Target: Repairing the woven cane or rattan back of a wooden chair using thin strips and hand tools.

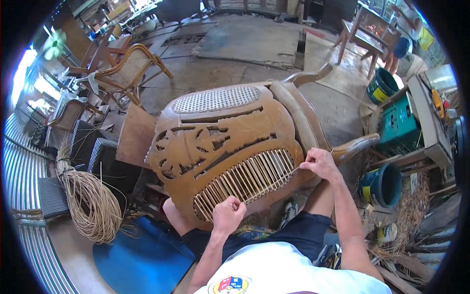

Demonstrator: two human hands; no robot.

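Note:
A carved brown wooden chair [196,181] lies tipped over in front of my legs. Pale cane strands [245,177] run side by side across its near oval opening, and one strand stretches lengthwise along that opening's near edge, between my hands. At the right end my right hand [322,164] pinches this strand beside the frame. My left hand [230,214] is closed at the opening's near left end, its fingertips pinched on the strand. The far oval panel [218,99] has a finished woven cane mesh.
A coil of cane [93,206] hangs at the left, above a blue sheet [142,252]. Another cane-backed chair [129,68] stands at the far left. On the right are dark buckets [381,185], a green crate [399,122] and a wooden bench [431,127]. A person [409,24] is at the far right.

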